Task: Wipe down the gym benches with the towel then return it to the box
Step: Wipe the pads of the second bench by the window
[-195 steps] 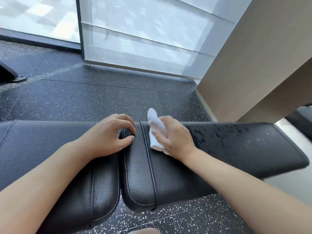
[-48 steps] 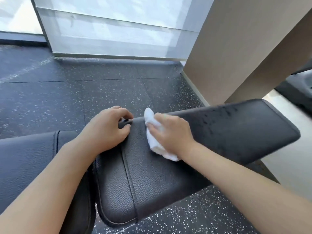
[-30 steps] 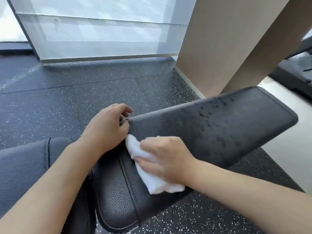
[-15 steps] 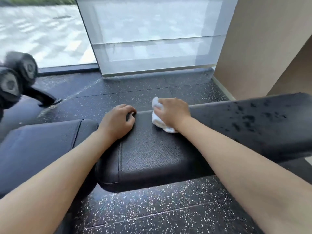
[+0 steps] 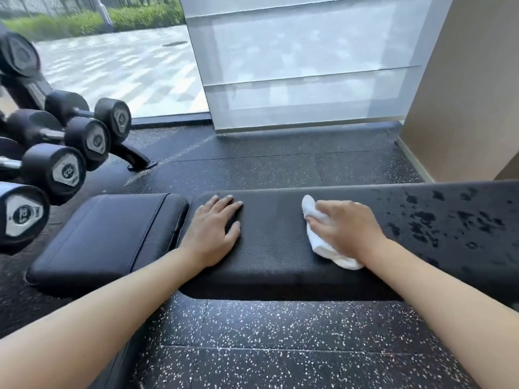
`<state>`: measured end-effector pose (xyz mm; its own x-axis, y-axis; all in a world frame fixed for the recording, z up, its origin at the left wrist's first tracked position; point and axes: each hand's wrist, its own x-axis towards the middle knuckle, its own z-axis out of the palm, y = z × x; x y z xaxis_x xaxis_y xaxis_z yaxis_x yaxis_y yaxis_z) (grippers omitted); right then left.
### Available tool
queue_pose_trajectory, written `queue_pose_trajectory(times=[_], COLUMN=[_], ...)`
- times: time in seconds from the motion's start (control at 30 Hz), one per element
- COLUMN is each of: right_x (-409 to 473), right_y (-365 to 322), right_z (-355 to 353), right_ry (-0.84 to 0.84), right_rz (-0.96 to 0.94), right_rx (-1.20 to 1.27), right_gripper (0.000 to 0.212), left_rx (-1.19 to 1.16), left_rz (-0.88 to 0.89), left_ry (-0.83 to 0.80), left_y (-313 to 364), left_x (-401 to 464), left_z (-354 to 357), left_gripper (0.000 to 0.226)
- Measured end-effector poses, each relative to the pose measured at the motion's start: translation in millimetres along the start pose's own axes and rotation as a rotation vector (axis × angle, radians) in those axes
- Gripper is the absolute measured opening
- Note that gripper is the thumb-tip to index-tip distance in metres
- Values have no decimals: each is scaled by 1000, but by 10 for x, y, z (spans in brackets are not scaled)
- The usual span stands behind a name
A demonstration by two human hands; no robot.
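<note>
A black padded gym bench runs across the view, with a long back pad (image 5: 275,248) and a shorter seat pad (image 5: 106,234) to its left. My right hand (image 5: 346,228) grips a crumpled white towel (image 5: 323,242) and presses it onto the back pad. Dark wet drops (image 5: 438,223) speckle the pad to the right of the towel. My left hand (image 5: 216,228) lies flat on the left end of the back pad, fingers straight. No box is in view.
A rack of black dumbbells (image 5: 64,153) stands at the left, close to the seat pad. Speckled rubber floor (image 5: 280,346) lies in front and behind the bench. A glass wall (image 5: 303,66) stands behind, and a beige wall (image 5: 463,94) at the right.
My right hand has slid the towel to the right along the back pad. My left hand has uncurled and now lies flat. The view has swung left and the dumbbell rack shows.
</note>
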<state>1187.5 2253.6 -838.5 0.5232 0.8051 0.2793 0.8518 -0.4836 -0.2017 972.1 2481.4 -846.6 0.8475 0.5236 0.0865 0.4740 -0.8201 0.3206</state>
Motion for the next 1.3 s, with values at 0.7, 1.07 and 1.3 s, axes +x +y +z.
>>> queue_pose_trajectory(times=[0.7,1.07,1.3], right_x=[-903,-298,-420], right_y=[-57,-1867,-1529], right_z=[-178,477,328], right_ry=[220,195,151], right_rz=[-233,-292,-300], right_rx=[-29,113,87], right_gripper=[43,27,29], left_rx=[-290,-334,-323], left_rz=[303,302,289], left_ry=[167,128,153], left_y=[-314,-411,-363], left_x=[23,110,104], left_z=[-14,-57,-58], left_gripper=[14,16,12])
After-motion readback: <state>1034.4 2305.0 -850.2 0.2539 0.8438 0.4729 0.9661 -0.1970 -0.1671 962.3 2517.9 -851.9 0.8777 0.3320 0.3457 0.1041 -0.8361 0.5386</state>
